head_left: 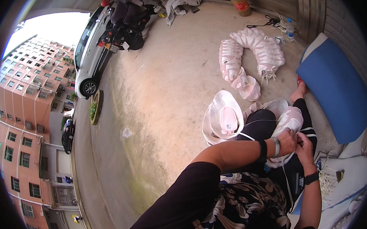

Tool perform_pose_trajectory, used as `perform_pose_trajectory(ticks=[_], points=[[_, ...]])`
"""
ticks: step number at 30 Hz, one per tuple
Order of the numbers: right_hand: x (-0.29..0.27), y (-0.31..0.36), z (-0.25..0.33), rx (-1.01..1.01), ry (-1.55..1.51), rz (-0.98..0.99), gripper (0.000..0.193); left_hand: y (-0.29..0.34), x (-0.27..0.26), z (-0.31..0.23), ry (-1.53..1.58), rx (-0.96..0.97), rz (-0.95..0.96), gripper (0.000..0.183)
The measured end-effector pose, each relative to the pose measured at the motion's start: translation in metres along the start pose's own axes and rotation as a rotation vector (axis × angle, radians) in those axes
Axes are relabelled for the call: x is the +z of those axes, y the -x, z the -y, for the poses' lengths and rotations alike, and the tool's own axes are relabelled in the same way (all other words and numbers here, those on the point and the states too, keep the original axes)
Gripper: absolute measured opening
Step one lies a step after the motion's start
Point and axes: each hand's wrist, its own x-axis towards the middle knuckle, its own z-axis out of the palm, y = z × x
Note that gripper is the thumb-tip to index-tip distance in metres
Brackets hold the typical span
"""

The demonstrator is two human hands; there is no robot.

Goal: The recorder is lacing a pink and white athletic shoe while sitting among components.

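A pink and white shoe upper (291, 117) lies across my lap, between my knees. My left hand (287, 140) is closed at its near edge, fingers bunched together. Right beside it, my right hand (305, 148) is pinched close against the same spot; the fingertips of both hands nearly meet. A white shoelace (287, 173) hangs below the hands, but which fingers grip it is hidden. By my left knee sit more pale uppers (211, 116), one showing a pink insole (229, 119). Ahead on the ground, a long nested row of pink and white uppers (271, 53) curves in an arch.
To the right leans a blue padded board (334, 87). White laces (328, 185) lie heaped near my right forearm. At the back stand a water bottle (290, 31) and a large jug of brown liquid (240, 4). A scooter (128, 22) and white car (86, 59) are far left.
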Motion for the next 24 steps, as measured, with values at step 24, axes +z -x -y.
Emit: perform_pose_trajectory(ticks=[24], points=[[0.012, 0.001, 0.009, 0.106, -0.019, -0.359, 0.014, 0.314, -0.163, 0.132, 1.653, -1.091, -1.208, 0.018]])
